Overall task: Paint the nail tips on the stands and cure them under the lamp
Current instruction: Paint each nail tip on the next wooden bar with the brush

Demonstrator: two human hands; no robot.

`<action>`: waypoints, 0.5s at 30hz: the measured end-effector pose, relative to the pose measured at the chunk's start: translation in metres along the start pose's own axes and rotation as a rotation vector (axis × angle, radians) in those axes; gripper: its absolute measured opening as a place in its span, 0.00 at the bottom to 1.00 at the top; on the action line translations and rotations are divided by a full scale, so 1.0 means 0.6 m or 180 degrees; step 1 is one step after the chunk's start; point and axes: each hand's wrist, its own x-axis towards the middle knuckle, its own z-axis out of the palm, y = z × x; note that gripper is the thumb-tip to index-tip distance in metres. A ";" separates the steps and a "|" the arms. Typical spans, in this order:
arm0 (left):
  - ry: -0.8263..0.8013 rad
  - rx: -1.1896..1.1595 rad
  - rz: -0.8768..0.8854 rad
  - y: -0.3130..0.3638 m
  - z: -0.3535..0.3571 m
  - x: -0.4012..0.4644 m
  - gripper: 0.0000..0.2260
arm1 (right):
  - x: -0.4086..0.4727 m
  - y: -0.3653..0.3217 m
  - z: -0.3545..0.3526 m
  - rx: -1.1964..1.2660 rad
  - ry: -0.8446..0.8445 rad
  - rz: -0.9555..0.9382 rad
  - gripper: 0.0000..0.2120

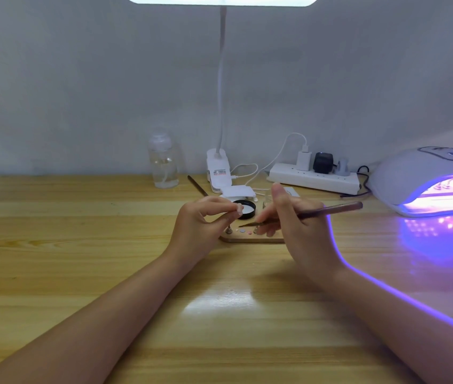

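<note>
My left hand [203, 223] is curled, thumb and forefinger pinching a nail tip [239, 208] up off the board, its stand's metal foot [229, 230] showing just below the fingers. My right hand [289, 217] grips a slim brush [303, 215] like a pen, thumb pointing up, the handle running back to the right and the dark point aimed left, close under the nail tip; I cannot tell whether it touches. Both forearms reach in from the bottom corners.

Under the hands lies a small wooden board [250, 239] with a few little round dots of colour on it. All this sits on a pale wooden desk [81, 245] against a plain grey wall [81, 79], glare from the white clip-on desk lamp [218, 170] pooling near me. A second brush [197, 185] lies by the lamp's clamp.

The curing lamp [427, 181] at far right glows violet, spilling purple across the desk and my right arm; something lies inside but I cannot make it out. A black round lid [247, 209] sits behind the nail tip. Far back, a clear bottle [163, 159] holds clear liquid, and a white power strip [314, 177] carries three plugs.
</note>
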 end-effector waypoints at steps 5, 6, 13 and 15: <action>0.0010 0.0036 0.0055 -0.002 0.003 0.001 0.12 | 0.000 0.002 -0.002 -0.0258 0.0082 -0.0259 0.18; 0.0015 0.0046 0.0065 -0.002 0.002 0.001 0.12 | -0.001 0.003 -0.002 -0.0179 0.0056 -0.0190 0.19; -0.0001 0.0120 0.0094 -0.002 0.001 0.000 0.11 | 0.002 0.005 -0.002 -0.0049 0.0075 -0.0211 0.20; -0.0001 0.0131 0.0105 -0.002 0.000 0.000 0.10 | -0.001 0.005 -0.002 0.0015 -0.0014 -0.0037 0.22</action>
